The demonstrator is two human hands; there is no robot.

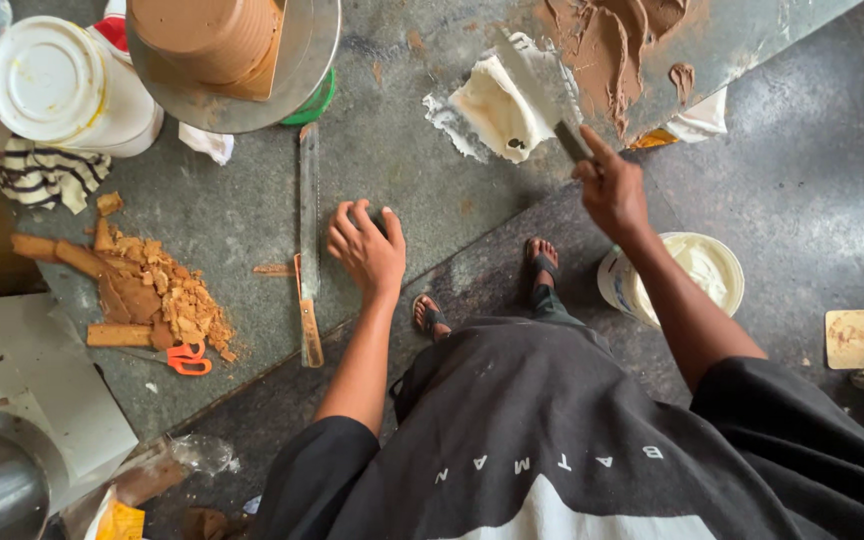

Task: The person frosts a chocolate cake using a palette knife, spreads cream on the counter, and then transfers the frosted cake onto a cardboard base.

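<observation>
Two hands are at work on the grey stone counter (252, 210): your right hand (612, 190) is clamped around the dark handle of a broad scraper (542, 85), whose blade lies tilted on a slab of white cream (497, 105) near the far edge. Your left hand (365, 248) presses on the counter with fingers curled together, holding nothing that I can make out.

As a judgement, the cream could smear into the brown chocolate spread (617, 45) just beside it if you drag the blade that way, since the two patches nearly touch. Pushing outward could also send cream off the counter's edge toward the white tub (712, 270) on the floor by your sandalled feet.

A long serrated knife (308, 240) lies just beside your left hand, teeth up the counter; a careless slide of that palm could catch it. Farther left sit a heap of cake trimmings (152, 290) and orange scissors (187, 358). A turntable with a brown cake (217, 45) and a white bucket (62, 85) crowd the far left corner, well apart from the cream.
</observation>
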